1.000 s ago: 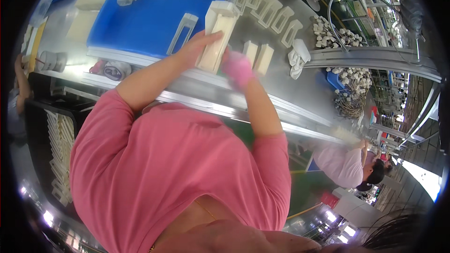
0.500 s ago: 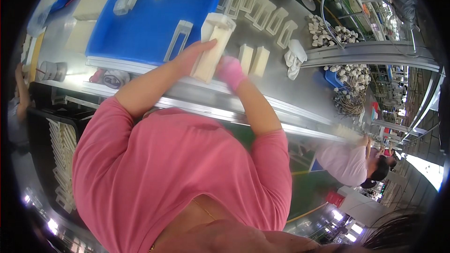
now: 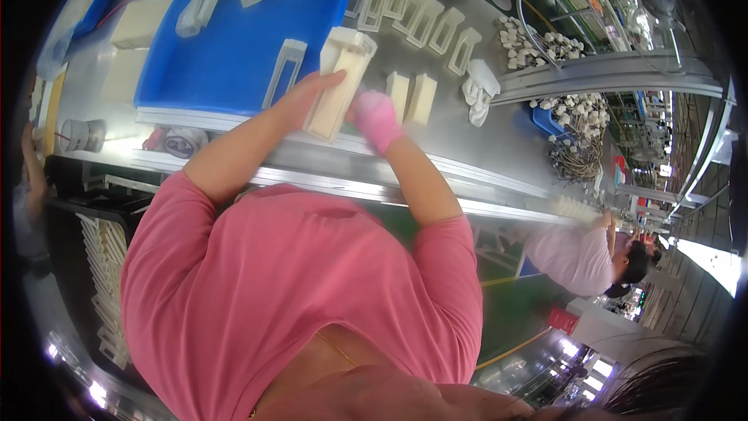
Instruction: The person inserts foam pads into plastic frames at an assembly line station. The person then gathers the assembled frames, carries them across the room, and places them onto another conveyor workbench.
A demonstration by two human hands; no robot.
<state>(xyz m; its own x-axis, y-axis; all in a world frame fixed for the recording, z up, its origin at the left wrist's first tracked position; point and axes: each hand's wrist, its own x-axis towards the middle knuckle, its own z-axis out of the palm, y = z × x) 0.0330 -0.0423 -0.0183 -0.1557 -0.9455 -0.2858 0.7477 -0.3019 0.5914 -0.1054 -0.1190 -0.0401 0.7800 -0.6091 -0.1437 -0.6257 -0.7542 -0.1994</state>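
Note:
My left hand grips a long white plastic housing with a cream-coloured block lying in its hollow. The thumb rests on the block's edge, and the piece tilts with its wider end away from me. Close against the right side of the housing is my right hand, in a pink glove. Its fingers are curled and slightly blurred; what they hold, if anything, is hidden. Just beyond the glove, two cream blocks stand on the metal table.
A blue tray with several white frames lies at the left. More white frames stand in a row at the far side, near a white glove. Bundled cables are at the right. Another person works farther right.
The view has shifted slightly, so the table things appear a little farther left. My left hand still holds the housing, with the gloved right hand staying beside it.

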